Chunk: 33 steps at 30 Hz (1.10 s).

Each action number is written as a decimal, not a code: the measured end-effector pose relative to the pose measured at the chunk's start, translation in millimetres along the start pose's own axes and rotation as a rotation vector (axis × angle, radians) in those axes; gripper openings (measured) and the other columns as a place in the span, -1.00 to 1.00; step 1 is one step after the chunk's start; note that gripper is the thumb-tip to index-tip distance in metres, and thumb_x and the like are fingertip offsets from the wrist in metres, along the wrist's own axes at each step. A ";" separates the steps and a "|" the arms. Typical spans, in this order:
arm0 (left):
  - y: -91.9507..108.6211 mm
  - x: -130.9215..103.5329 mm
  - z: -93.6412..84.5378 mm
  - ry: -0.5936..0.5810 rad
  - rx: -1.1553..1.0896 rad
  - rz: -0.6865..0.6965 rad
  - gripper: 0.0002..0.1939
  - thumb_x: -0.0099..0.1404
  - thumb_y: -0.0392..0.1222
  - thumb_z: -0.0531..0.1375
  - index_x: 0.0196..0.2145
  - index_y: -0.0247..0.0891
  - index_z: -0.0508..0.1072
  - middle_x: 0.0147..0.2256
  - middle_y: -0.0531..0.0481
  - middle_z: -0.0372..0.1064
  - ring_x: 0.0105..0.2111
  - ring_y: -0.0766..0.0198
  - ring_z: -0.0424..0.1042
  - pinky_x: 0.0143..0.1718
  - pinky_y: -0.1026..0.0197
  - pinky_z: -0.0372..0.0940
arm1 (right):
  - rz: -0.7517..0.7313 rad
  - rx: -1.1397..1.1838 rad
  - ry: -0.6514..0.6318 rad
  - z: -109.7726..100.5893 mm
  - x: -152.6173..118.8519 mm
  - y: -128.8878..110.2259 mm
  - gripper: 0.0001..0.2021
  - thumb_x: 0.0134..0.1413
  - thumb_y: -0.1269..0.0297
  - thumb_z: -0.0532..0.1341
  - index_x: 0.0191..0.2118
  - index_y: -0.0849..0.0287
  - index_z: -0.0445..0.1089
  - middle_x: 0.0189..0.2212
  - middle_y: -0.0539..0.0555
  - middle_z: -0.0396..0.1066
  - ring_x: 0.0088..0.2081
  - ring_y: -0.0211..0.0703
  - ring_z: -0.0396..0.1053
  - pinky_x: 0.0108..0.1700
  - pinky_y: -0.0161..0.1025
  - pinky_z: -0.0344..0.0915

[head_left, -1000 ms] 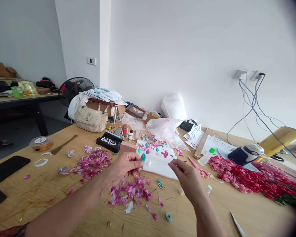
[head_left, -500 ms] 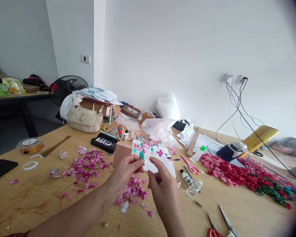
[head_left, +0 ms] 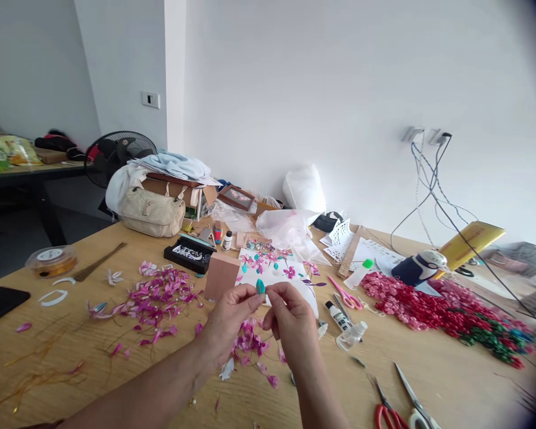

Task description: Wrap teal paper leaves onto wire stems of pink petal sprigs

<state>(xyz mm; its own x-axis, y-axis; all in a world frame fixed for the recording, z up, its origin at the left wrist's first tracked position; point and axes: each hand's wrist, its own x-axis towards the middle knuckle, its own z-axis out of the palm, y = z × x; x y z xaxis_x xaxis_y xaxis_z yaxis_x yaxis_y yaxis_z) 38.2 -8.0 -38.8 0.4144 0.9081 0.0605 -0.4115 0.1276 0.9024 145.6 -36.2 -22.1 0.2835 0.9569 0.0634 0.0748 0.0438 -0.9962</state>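
Between my two hands, over the middle of the table, a small teal leaf (head_left: 260, 286) stands upright. My left hand (head_left: 232, 314) pinches it from the left with thumb and forefinger. From the other side, the closed fingertips of my right hand (head_left: 292, 316) meet the leaf's right edge. Just behind them lies a white sheet (head_left: 301, 298) bearing pink flowers and teal leaves. Loose magenta petals on thin stems (head_left: 250, 339) lie below the hands, and a bigger heap of magenta petals (head_left: 165, 298) is spread to the left.
Right of my hands are pink scissors (head_left: 349, 298), a black-and-white bottle (head_left: 337, 317), a clear bottle (head_left: 352, 336), red-handled pliers (head_left: 386, 411) and bunches of red flowers (head_left: 429, 310). A wooden block (head_left: 221, 275) and a black tray (head_left: 188, 253) stand behind on the left.
My right hand has come in to the left, and its spread fingers have closed together at the leaf. The left hand still holds the leaf, and the view has shifted slightly.
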 end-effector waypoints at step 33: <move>-23.0 3.5 19.1 0.262 0.045 0.349 -0.82 0.13 -0.18 0.18 -0.56 -0.29 0.32 -0.40 0.03 0.20 -0.33 0.30 0.22 -0.29 0.32 0.15 | -0.263 -0.274 0.349 22.1 0.6 9.0 -0.79 0.05 0.11 0.01 -0.44 0.13 0.19 -0.71 -0.15 0.11 -0.68 -0.32 0.08 -0.64 -0.40 0.05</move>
<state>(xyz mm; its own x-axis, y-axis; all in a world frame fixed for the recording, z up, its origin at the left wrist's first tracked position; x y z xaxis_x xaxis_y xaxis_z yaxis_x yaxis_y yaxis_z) 64.6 -15.4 -51.2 0.0340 0.9650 0.2599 -0.4523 -0.2171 0.8650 125.3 -28.9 -32.3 0.5201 0.7689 0.3719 0.4206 0.1484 -0.8950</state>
